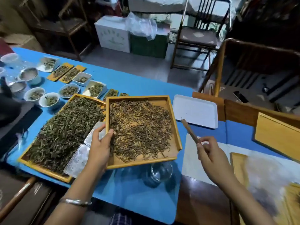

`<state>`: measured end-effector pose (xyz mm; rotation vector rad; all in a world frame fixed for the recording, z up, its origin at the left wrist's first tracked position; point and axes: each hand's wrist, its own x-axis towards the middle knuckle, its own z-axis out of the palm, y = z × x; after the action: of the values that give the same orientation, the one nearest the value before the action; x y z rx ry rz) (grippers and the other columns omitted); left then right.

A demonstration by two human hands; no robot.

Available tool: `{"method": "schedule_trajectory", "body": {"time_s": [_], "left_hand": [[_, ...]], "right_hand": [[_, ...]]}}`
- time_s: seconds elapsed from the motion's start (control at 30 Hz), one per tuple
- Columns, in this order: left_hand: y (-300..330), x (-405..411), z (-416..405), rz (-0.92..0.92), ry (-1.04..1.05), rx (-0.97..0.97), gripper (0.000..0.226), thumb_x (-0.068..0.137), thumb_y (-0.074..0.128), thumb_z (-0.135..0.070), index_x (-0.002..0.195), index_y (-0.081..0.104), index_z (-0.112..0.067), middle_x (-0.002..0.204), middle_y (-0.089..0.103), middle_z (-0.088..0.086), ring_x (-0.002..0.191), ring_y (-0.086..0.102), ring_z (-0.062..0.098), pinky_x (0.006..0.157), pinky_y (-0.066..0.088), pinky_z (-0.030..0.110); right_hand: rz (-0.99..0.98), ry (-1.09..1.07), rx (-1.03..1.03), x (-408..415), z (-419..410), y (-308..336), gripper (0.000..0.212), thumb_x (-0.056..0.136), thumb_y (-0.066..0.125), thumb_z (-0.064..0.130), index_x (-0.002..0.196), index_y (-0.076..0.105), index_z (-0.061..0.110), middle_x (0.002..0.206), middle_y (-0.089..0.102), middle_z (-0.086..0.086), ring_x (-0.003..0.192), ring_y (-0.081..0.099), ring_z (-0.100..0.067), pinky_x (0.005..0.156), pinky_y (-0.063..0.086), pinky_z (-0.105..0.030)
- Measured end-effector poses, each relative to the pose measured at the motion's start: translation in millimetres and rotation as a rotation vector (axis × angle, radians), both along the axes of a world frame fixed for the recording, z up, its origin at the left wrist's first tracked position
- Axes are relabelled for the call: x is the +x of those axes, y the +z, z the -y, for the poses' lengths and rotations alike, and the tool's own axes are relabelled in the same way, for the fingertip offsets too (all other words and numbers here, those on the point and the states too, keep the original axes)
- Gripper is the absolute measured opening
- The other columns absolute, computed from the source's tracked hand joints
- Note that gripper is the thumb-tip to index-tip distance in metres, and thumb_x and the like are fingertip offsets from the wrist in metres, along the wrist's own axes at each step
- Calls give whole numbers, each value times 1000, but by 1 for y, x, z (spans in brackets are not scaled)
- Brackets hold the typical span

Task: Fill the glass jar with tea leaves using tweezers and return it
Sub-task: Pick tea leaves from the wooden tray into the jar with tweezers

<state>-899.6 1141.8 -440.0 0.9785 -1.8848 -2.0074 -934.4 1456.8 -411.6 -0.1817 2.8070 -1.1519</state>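
A square wooden tray of brown tea leaves (141, 129) is gripped at its left edge by the left hand (100, 143) above the seemingly empty clear glass jar (159, 172), while brown wooden tweezers (190, 132) are pinched in the right hand (209, 153), with filling apparently not yet begun.

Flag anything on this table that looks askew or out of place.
The tray of brown leaves sits askew: the left hand grips its near-left edge, and it overlaps the bigger tray of green leaves. Its near edge hangs over the glass jar. The right hand holds the tweezers clear of the leaves. No spill shows.
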Motion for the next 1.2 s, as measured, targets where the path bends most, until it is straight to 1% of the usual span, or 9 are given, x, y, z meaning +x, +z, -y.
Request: {"method": "schedule_trajectory", "body": {"time_s": [0.13, 0.3, 0.43, 0.5, 0.57, 0.73, 0.87, 1.0, 1.2], "left_hand": [[-1, -10, 22, -26, -92, 29, 20, 97, 56, -24, 107, 56, -41, 70, 71, -7, 55, 61, 3, 52, 49, 23], [-5, -18, 46, -19, -227, -13, 23, 96, 57, -25, 116, 55, -36, 63, 64, -6, 48, 54, 4, 46, 42, 22], [-12, -21, 57, -15, -292, -32, 28, 97, 56, -29, 124, 52, -33, 67, 53, 7, 51, 40, 15, 44, 32, 22], [-16, -23, 59, -11, -308, -33, 25, 97, 55, -28, 122, 52, -32, 64, 56, 5, 49, 43, 14, 45, 35, 23], [-19, -25, 58, -4, -308, -60, 22, 97, 55, -26, 118, 52, -33, 57, 60, -6, 42, 46, 6, 40, 37, 18], [-28, -28, 58, 3, -297, -66, 29, 97, 56, -29, 126, 50, -30, 70, 54, 2, 53, 44, 14, 49, 37, 26], [-32, -33, 60, 2, -309, -86, 21, 97, 56, -29, 115, 53, -38, 68, 59, -3, 41, 47, 0, 39, 37, 14], [-31, -36, 62, 3, -310, -67, 22, 96, 58, -31, 106, 55, -50, 69, 67, -9, 56, 54, 5, 53, 45, 25], [-34, -34, 68, 7, -322, -99, 29, 95, 58, -32, 123, 53, -38, 72, 69, -12, 63, 57, 4, 61, 43, 30]], "right_hand": [[-17, 13, 31, 18, 39, 11, 13, 93, 55, 29, 105, 49, 26, 87, 66, 12, 71, 63, -9, 65, 49, -37], [-130, -23, 102, 37, 75, 9, 23, 90, 60, 31, 113, 59, 24, 105, 65, 9, 87, 63, -8, 70, 49, -28], [-148, -33, 211, 57, 90, 5, 29, 89, 62, 33, 118, 60, 28, 105, 64, 6, 93, 64, -13, 69, 53, -36], [-118, -65, 220, 66, 90, 2, 30, 89, 62, 34, 118, 60, 28, 101, 63, 4, 92, 65, -17, 68, 54, -40], [-87, -51, 235, 72, 86, -1, 29, 90, 60, 37, 119, 60, 30, 100, 61, 4, 91, 65, -17, 68, 53, -39], [-11, 49, 291, 69, 81, -10, 32, 93, 53, 42, 125, 54, 35, 105, 54, 7, 90, 62, -15, 66, 48, -33], [12, 62, 348, 63, 75, -20, 34, 95, 49, 43, 128, 52, 35, 110, 53, 7, 92, 62, -15, 66, 48, -33], [40, 43, 367, 71, 63, -24, 33, 95, 49, 43, 126, 54, 34, 107, 55, 6, 88, 63, -16, 63, 48, -34], [48, 18, 337, 89, 58, -23, 27, 92, 55, 38, 118, 59, 30, 98, 56, 8, 81, 62, -14, 58, 48, -33]]}}
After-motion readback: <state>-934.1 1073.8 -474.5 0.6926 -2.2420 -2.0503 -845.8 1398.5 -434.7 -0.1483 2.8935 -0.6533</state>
